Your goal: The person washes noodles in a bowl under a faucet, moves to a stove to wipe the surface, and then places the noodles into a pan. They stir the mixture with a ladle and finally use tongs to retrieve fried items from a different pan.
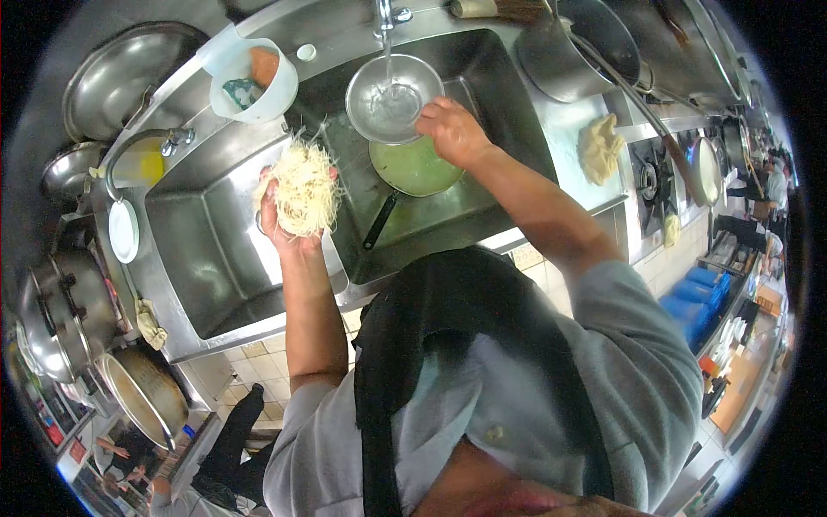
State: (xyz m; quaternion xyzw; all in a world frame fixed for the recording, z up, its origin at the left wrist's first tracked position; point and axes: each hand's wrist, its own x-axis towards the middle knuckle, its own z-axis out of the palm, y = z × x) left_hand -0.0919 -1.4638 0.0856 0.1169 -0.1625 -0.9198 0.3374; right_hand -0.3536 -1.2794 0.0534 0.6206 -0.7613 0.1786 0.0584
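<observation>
Cream-coloured shreds (306,189) sat bunched in the left hand (290,231), its fingers curled up around the underside and holding the bundle raised near the divider between the two basins. Right hand (457,131): fingers closed on the near right rim of a metal bowl (366,99), well apart from the shreds. Water (389,71) ran from a tap (385,17), beyond the right fingers, into the bowl. Below those fingers, partly hidden by bowl and hand, a greenish pan (412,171) lay in the right basin (512,172), black handle slanting toward the body. Past the left fingers, a translucent container (280,99) held something orange; right of the right fingers, a beige cloth (600,148) lay crumpled on the desk (564,129).
</observation>
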